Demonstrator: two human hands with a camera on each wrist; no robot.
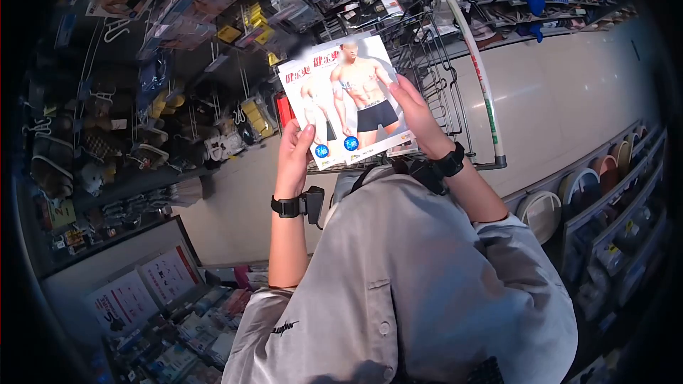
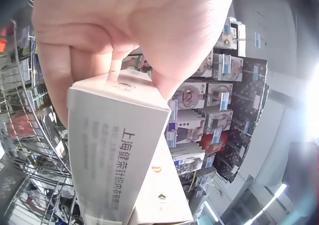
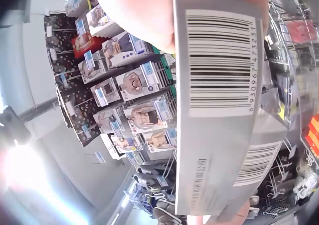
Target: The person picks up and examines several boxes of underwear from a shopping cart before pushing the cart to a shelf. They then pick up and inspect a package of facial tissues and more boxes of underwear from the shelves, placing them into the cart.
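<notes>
A person in a grey shirt (image 1: 413,277) stands in a shop aisle, seen from above, holding two flat underwear boxes (image 1: 348,103) fanned out in front of the chest. The left hand (image 1: 294,153) grips the lower left edge of the boxes, thumb on the front and fingers curled behind. The right hand (image 1: 420,121) holds the right edge, fingers laid along the side; how firmly they wrap round the back is hard to tell from above, though the wrist view shows the palm pressed to the barcode side. The boxes stand roughly upright, long axis running up and away from the body, held evenly between both hands, neither nearer. Just beyond them sits a wire shopping trolley (image 1: 434,64), directly ahead. Farther off, shelves of hanging packets (image 1: 178,21) line the pale floor (image 1: 569,92)
</notes>
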